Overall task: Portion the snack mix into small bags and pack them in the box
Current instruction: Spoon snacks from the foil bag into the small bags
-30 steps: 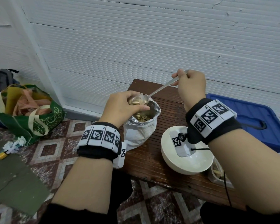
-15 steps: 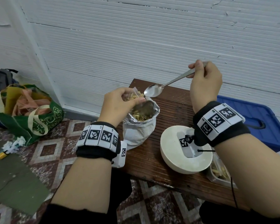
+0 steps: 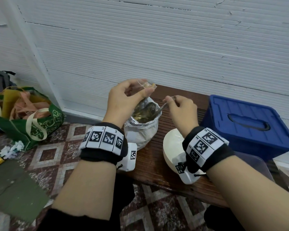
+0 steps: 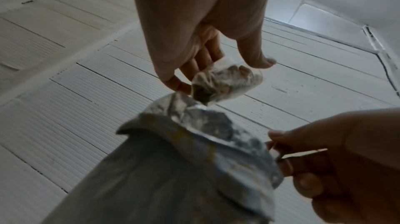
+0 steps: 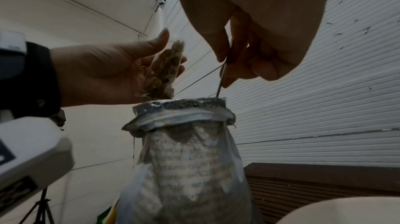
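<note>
An open foil snack mix bag (image 3: 141, 130) stands on the brown slatted table (image 3: 157, 165), with mix visible inside. My left hand (image 3: 141, 90) pinches a small clear bag (image 3: 148, 85) partly filled with mix, just above the foil bag's rim; in the left wrist view the small bag (image 4: 227, 83) hangs between thumb and fingers. My right hand (image 3: 171, 101) grips a metal spoon (image 3: 162, 108) by its handle. The spoon handle (image 5: 221, 79) slants down into the foil bag (image 5: 186, 150), and its bowl is hidden inside. A blue lidded box (image 3: 247, 124) sits to the right.
A white bowl (image 3: 171, 145) stands on the table under my right wrist. A clear plastic container (image 3: 255, 164) sits beside it at the right. On the tiled floor to the left are a green tote bag (image 3: 32, 117) and crumpled paper (image 3: 12, 149). A white ribbed wall is close behind.
The right hand has lowered the empty spoon from above the table down into the foil bag. The left hand has lifted the small bag a little higher.
</note>
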Motion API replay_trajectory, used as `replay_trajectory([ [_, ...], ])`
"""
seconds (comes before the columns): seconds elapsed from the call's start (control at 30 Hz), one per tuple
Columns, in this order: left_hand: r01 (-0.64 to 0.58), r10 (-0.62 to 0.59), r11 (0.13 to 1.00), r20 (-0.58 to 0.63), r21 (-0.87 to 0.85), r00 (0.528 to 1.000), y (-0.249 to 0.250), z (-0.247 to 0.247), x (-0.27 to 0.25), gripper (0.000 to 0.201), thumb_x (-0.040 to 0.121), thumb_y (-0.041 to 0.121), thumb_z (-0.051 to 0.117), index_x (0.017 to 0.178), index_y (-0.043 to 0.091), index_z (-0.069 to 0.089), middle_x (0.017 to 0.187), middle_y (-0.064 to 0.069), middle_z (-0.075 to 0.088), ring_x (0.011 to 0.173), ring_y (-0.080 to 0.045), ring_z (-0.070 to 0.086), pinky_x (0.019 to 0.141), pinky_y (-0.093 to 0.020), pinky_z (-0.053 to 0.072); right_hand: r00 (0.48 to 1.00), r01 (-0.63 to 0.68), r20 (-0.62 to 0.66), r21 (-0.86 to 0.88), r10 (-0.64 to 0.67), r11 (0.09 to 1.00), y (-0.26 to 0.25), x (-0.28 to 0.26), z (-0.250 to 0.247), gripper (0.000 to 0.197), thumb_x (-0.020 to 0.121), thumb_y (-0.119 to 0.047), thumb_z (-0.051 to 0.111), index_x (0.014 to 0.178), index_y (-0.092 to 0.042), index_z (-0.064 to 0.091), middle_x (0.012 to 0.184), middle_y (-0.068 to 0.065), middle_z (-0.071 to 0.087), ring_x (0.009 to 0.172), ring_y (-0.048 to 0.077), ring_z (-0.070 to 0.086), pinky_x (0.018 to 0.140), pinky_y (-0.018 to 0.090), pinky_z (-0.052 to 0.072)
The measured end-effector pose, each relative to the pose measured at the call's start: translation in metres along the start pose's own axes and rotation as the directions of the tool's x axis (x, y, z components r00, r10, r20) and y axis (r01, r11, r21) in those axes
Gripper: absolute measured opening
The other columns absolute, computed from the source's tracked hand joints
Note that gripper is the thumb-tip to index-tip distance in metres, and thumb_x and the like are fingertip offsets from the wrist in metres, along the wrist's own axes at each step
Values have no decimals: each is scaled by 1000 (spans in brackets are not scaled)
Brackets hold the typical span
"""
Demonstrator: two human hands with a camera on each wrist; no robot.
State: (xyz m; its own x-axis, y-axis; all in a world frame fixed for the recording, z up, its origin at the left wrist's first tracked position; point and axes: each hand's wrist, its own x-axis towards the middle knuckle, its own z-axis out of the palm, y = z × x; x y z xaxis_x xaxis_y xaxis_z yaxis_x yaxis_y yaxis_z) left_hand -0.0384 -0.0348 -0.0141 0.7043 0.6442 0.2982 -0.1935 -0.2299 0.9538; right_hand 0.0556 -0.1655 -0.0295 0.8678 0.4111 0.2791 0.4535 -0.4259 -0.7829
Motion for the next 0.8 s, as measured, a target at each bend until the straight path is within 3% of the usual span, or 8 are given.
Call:
replay_trajectory([
  [0.13,-11,13,1000,49,-26,999,0,10,-2,24,74,23,81,96,23,72,94,9,73,90,0,68,77,-12,50,997,-74,36,63,72,995,3,1,-2,29,94,-34,54,88,-14,72,79,-1,67,85,19,62,81,32,48],
  [0.2,-15,16,1000,77,-20,997,0,16,-4,22,74,21,81,93,23,71,93,10,73,90,0,68,77,-11,49,996,-78,45,92,74,993,4,0,-5,31,94,-38,53,87,-14,72,84,2,69,87,20,64,86,41,51],
  [0.37,-13,17,999,112,-37,994,3,28,-9,25,75,17,81,99,13,72,95,13,72,87,4,67,74,-9,48,986,-126,-71,280,151,952,6,-3,-19,34,97,-42,46,74,-26,65,74,-5,64,72,12,57,75,36,47],
  [0.53,-27,39,997,169,-74,985,10,49,-18,22,75,18,80,96,21,72,90,10,73,87,0,68,76,-12,50,980,-93,-131,380,153,920,5,-8,-42,32,95,-36,52,75,-19,71,70,-9,63,68,4,54,74,28,42],
  [0.6,-21,39,995,195,-95,980,8,61,-24,23,75,17,80,96,23,73,90,7,75,91,-5,69,82,-19,53,982,-99,-101,435,158,895,6,-12,-55,30,93,-32,55,69,-20,71,65,-10,64,64,3,53,73,26,42],
  [0.7,5,26,993,263,-119,964,2,78,-32,25,75,19,81,99,24,75,98,4,75,99,-12,69,96,-39,52,981,-141,-55,455,186,879,15,-19,-71,27,88,-26,62,64,-15,69,53,-12,57,58,5,49,64,23,39],
  [0.73,-11,37,996,290,-90,956,-1,84,-35,25,75,21,81,99,26,75,100,6,75,101,-10,68,103,-40,47,981,-147,-56,425,188,893,20,-22,-75,27,87,-25,64,62,-16,68,49,-13,54,57,6,47,61,22,37],
  [0.8,-58,55,998,342,-2,938,-6,95,-40,24,77,25,79,98,32,73,96,14,73,99,2,65,112,-23,31,977,-156,-77,363,197,918,30,-27,-83,28,87,-23,65,59,-18,67,45,-14,51,57,7,46,60,23,35],
])
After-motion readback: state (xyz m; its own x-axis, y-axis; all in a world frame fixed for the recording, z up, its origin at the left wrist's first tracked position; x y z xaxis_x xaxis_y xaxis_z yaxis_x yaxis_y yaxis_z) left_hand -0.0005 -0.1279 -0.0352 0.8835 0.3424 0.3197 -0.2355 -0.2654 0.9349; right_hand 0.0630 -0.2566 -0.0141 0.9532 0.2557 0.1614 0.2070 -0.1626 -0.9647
